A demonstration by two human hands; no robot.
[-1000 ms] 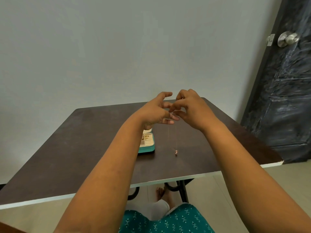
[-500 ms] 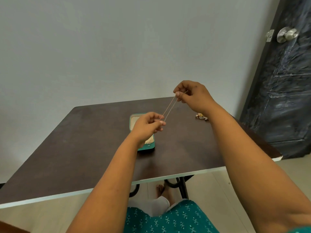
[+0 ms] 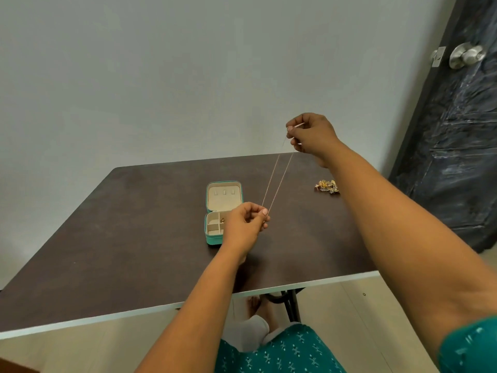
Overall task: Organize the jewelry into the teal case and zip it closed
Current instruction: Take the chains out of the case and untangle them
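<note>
Necklace chain (image 3: 277, 181) is the star of the head view, pulled taut as a doubled strand running diagonally through the middle of the frame. Right hand (image 3: 309, 135) is raised in the upper right of centre, fingers curled in and pinching the top end against the thumb. Left hand (image 3: 246, 224) sits lower, just right of the case, thumb and forefinger pinched on the bottom end. So both hands are busy gripping the same chain and it's hanging in the air, well above the table (image 3: 121, 238).

Teal case (image 3: 222, 211) lies open flat near the centre of the tabletop, lid half toward the far edge with its little cream tabs showing, tray half nearer with the divided compartments. One small gold piece sits in a compartment near the tray's back edge, probably a ring or earring, honestly too tiny to call. Other compartments I can see look unfilled, though the left hand covers the tray's right side.

Over at the right of the table, well apart from the case, there's a small heap of gold jewelry (image 3: 326, 186) not yet dealt with.

Progress-wise I'd say early days: one item in, chain in hand and needing to be laid in, pile to go, zip not started.
</note>
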